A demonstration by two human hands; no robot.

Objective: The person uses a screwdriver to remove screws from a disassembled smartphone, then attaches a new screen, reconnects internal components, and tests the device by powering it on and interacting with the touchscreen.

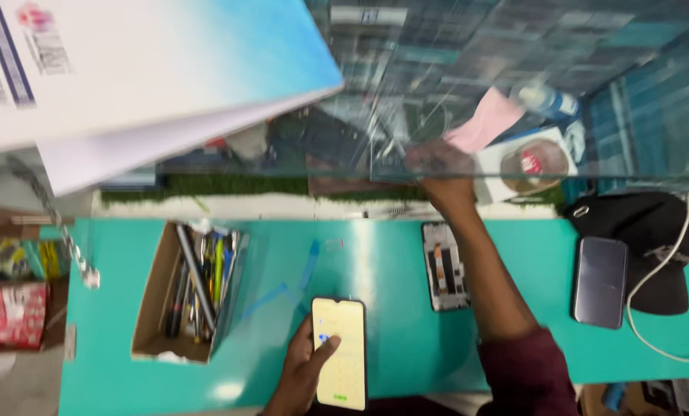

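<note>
Left hand (302, 370): fingers curled around a lit phone (341, 353), thumb on its screen, low over the teal worktop (391, 270). Right hand (441, 166): reaching behind the glass shelf (514, 92) (blurred; finger spread unclear). Cardboard tool box (156, 296) at left; white-and-blue carton (129, 62) above.

On the teal surface (406, 339) I see an open cardboard box (150, 296) of pens and tools near its left edge. A dark phone (599, 280) lies face-down toward the right edge, just beside a black cap (641, 219) with a white cable (668, 266) looped over it. A white sheet of board (129, 62) fills the far left corner. Behind a glass shelf (576, 115) at the far edge I make out a pink cloth (487, 119) and a blurred bottle (546, 98).
</note>
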